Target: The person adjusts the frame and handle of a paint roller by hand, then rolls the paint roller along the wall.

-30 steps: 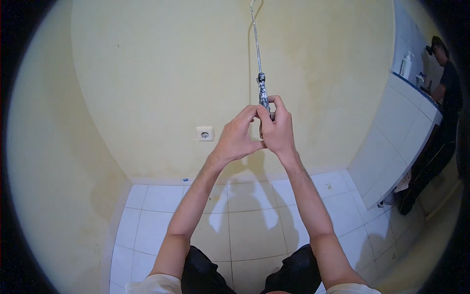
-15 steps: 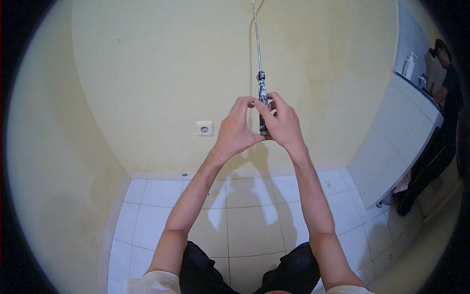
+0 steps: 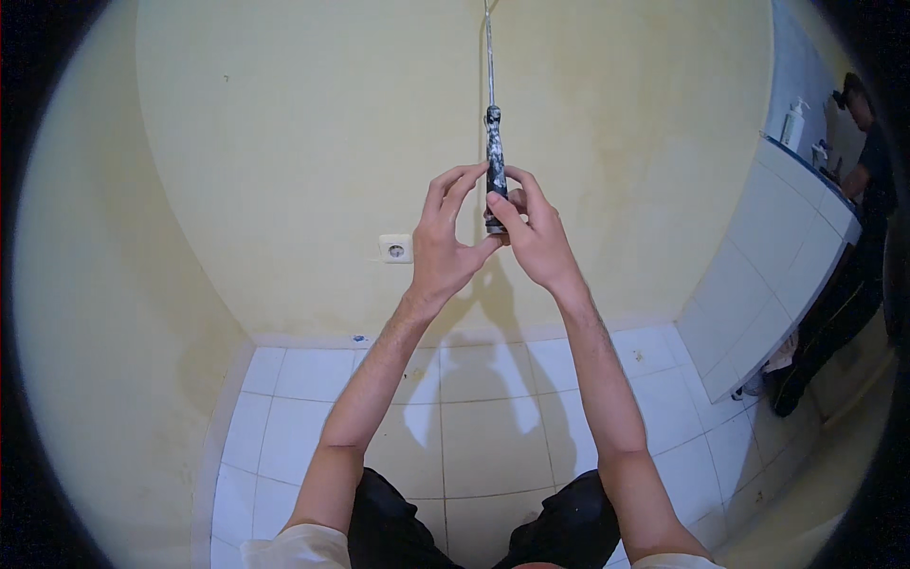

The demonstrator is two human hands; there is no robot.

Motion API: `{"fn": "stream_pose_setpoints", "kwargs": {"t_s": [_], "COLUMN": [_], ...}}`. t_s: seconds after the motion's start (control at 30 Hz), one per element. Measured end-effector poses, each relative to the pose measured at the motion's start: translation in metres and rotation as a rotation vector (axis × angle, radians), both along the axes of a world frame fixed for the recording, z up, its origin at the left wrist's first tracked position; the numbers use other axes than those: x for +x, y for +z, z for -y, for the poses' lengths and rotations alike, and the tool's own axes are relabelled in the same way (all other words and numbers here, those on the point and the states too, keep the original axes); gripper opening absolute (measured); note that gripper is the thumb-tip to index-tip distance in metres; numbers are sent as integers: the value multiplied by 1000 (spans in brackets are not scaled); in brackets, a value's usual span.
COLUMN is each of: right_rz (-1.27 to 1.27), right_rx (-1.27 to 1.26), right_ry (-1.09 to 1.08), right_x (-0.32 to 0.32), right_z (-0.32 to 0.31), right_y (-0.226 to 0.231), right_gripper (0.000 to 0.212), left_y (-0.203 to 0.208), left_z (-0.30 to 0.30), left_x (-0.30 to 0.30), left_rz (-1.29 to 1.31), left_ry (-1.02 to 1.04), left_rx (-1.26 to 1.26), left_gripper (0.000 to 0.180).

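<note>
Upright before the wall stands a paint roller handle (image 3: 496,161), black and spattered with white paint. A long thin metal rod (image 3: 490,66) rises from it and runs out of the picture at the top, so its far end is hidden. My right hand (image 3: 540,232) grips the lower part of the handle, thumb across the front and fingers behind. My left hand (image 3: 444,237) curves round the left side, its fingertips at the handle's edge and its thumb at the bottom end.
A pale yellow wall (image 3: 313,142) faces me, with a white socket (image 3: 396,248) left of my hands. White tiles cover the floor (image 3: 488,446). To the right, a tiled counter (image 3: 758,256) carries a pump bottle (image 3: 792,123); another person (image 3: 867,180) stands beside it.
Both hands and the handle have risen a little and shifted slightly left. My left fingers now reach higher along the handle's side.
</note>
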State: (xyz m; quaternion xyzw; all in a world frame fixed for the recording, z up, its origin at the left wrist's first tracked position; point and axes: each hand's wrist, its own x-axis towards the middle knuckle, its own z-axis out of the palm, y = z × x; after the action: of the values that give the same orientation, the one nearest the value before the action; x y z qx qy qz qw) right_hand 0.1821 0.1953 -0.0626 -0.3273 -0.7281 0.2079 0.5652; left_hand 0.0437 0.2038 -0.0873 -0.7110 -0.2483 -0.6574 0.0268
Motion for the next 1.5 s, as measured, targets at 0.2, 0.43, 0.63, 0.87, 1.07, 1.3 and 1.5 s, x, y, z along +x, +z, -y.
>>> {"fn": "stream_pose_setpoints", "kwargs": {"t_s": [0.2, 0.43, 0.63, 0.87, 1.07, 1.3, 1.5], "right_rz": [-77, 47, 141, 142, 212, 391, 865], "right_rx": [15, 290, 366, 568, 635, 525, 551], "right_ry": [166, 271, 106, -184, -241, -141, -241], "right_x": [2, 12, 17, 24, 27, 29, 36], "right_z": [11, 14, 15, 10, -1, -36, -67], "right_y": [-4, 5, 12, 20, 22, -18, -65], "right_gripper": [50, 74, 95, 108, 107, 108, 99], "left_y": [-2, 5, 10, 9, 17, 0, -14], "left_z": [13, 19, 23, 4, -4, -43, -73], "left_x": [1, 3, 2, -2, -12, -20, -26], "left_rz": [40, 57, 76, 19, -90, 94, 116], "left_ry": [7, -38, -53, -97, -109, -235, -220], "left_rx": [131, 171, 121, 121, -148, -309, -446], "left_gripper": [72, 69, 72, 84, 70, 42, 38]}}
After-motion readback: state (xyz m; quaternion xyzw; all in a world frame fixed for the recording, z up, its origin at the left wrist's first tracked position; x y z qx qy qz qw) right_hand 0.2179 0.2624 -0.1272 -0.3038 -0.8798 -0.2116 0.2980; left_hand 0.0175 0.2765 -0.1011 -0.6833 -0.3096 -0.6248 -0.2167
